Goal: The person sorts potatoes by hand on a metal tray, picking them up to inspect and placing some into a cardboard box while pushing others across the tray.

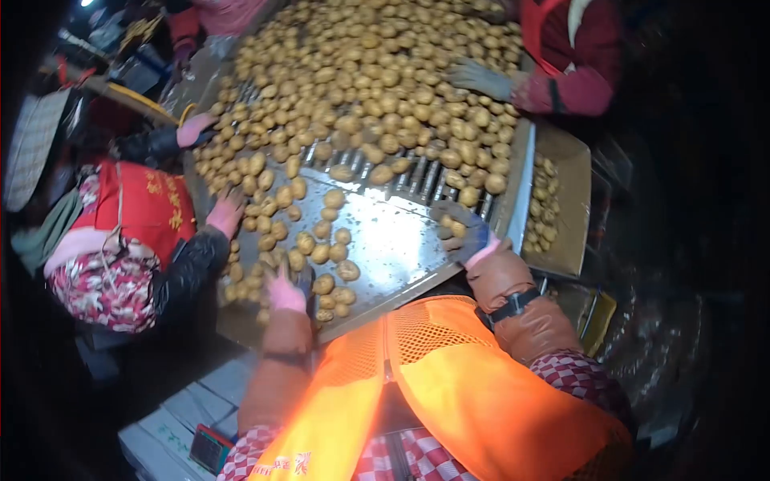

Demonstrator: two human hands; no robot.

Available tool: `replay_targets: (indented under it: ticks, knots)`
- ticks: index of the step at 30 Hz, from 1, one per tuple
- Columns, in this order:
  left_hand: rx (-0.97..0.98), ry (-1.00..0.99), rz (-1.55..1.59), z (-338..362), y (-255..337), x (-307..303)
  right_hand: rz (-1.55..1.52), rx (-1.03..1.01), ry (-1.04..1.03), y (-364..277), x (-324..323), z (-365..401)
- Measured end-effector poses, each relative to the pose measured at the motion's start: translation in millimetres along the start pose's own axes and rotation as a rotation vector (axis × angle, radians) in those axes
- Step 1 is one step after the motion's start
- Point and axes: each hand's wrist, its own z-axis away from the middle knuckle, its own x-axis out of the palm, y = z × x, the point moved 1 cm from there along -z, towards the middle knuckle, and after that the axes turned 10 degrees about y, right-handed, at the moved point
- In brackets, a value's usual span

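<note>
My left hand [287, 287], in a pink and dark glove, reaches over the potatoes [321, 253] at the lower left of the metal table; its fingers are blurred among them. On the right, my right hand [459, 228], in a grey, blue and pink glove, is at the table's edge below the rollers [417, 178]. Its fingers curl around a potato [457, 228]. Bare wet metal [389, 232] shows between my two hands. Many potatoes [353, 72] cover the rollers farther up.
A co-worker in a red vest [148, 208] stands at the left, a pink-gloved hand [226, 212] at the potatoes. Another co-worker's grey-gloved hand [481, 80] rests on potatoes at the upper right. A bin [571, 200] holding potatoes stands right of the table. A further person is at the top left.
</note>
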Motion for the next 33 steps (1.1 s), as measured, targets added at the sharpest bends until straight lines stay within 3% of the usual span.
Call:
replay_targets:
  ticks: [1,2,4,6,9,10,12,14,15,16,18,19,21,22,23,25,26,27,28,29,30,32,33]
  knots:
    - [0.035,-0.031,-0.04,7.4,-8.5,5.7,0.032,-0.092,0.066,-12.0,-23.4,16.6]
    - [0.064,0.015,-0.115,22.2,-5.0,0.8,-0.092,-0.049,0.015,-30.2,-49.7,32.1]
    - [0.033,0.083,-0.066,34.8,0.6,-19.7,0.109,-0.139,0.098,-55.7,-88.3,76.6]
    - [0.013,0.117,-0.065,36.0,-14.1,-27.1,0.396,-0.178,0.405,-65.9,-138.1,118.7]
    - [-0.029,0.071,0.01,28.5,-19.1,-39.5,0.397,-0.329,1.094,-67.4,-240.9,175.8]
    - [0.012,0.041,0.083,27.4,2.4,-34.4,0.33,-0.412,1.233,-69.5,-271.0,194.3]
    - [0.172,0.018,0.229,30.4,40.9,-21.9,0.018,-0.675,0.984,-99.8,-380.1,216.7]
    - [0.083,-0.237,0.104,33.3,90.9,-74.4,0.732,-1.273,1.001,-92.0,-285.6,166.9]
    - [0.219,-0.214,0.089,32.2,100.6,-64.3,0.075,-0.856,0.757,-107.8,-273.2,155.9]
    - [0.354,-0.191,0.068,29.7,105.2,-56.3,0.168,-0.883,0.702,-93.4,-216.5,132.8]
    - [0.438,-0.204,-0.045,14.2,102.5,-68.4,0.362,-0.666,0.507,-64.5,-102.5,92.5]
    - [0.477,-0.213,-0.104,7.3,97.7,-79.2,0.372,-0.623,0.421,-49.2,-78.7,76.9]
    - [0.254,-0.1,-0.054,4.4,54.5,-53.6,0.733,-0.672,0.235,-26.1,-31.9,45.1]
    - [0.145,-0.043,-0.023,8.8,35.3,-38.3,1.077,-0.774,0.152,-15.4,-20.7,35.7]
    - [0.158,-0.052,-0.085,26.8,24.2,-31.6,0.84,-0.604,0.149,-1.2,-33.4,29.9]
    - [0.1,-0.05,-0.103,43.1,11.3,-34.0,0.911,-0.539,0.058,10.3,-1.2,23.1]
    - [0.048,-0.087,-0.065,58.0,8.9,-42.6,1.202,-0.627,0.018,22.9,18.9,44.9]
    - [-0.042,-0.079,0.006,65.5,13.3,-43.7,1.112,-0.556,0.007,30.4,15.5,32.5]
    - [-0.13,-0.07,0.078,69.2,22.6,-40.2,1.296,-0.633,-0.092,30.5,32.3,25.4]
    - [-0.218,-0.061,0.152,68.3,32.8,-38.9,1.213,-0.486,-0.041,35.3,54.5,21.9]
    - [-0.183,-0.111,0.128,68.6,48.2,-52.1,1.127,-0.34,0.009,42.7,76.4,19.2]
    - [-0.116,-0.208,0.089,70.9,77.0,-86.4,1.117,-0.283,-0.04,50.9,105.2,3.3]
    - [-0.022,-0.267,0.191,62.3,74.3,-81.7,1.268,-0.42,-0.168,58.4,97.0,-27.0]
